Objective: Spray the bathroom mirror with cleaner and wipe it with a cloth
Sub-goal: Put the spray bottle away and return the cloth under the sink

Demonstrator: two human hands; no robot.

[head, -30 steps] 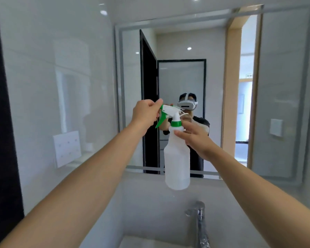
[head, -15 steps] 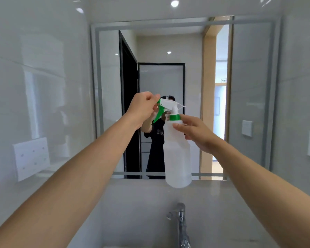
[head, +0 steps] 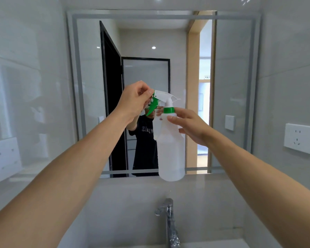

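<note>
A translucent white spray bottle with a green collar and green trigger hangs in front of the mirror. My right hand grips the bottle just below the collar. My left hand pinches the front tip of the white spray head at its nozzle. The bottle's nozzle points left, away from the mirror's centre. The mirror reflects a person in a dark shirt, partly hidden by my hands. No cloth is in view.
A chrome tap stands below the bottle over the basin's rim. A white wall socket sits on the right tiled wall. Glossy tiles cover the left wall.
The view has swung to the left and down, so the mirror now sits centred. Both hands have kept their hold on the bottle and its nozzle, drifting slightly right and down in the frame.
</note>
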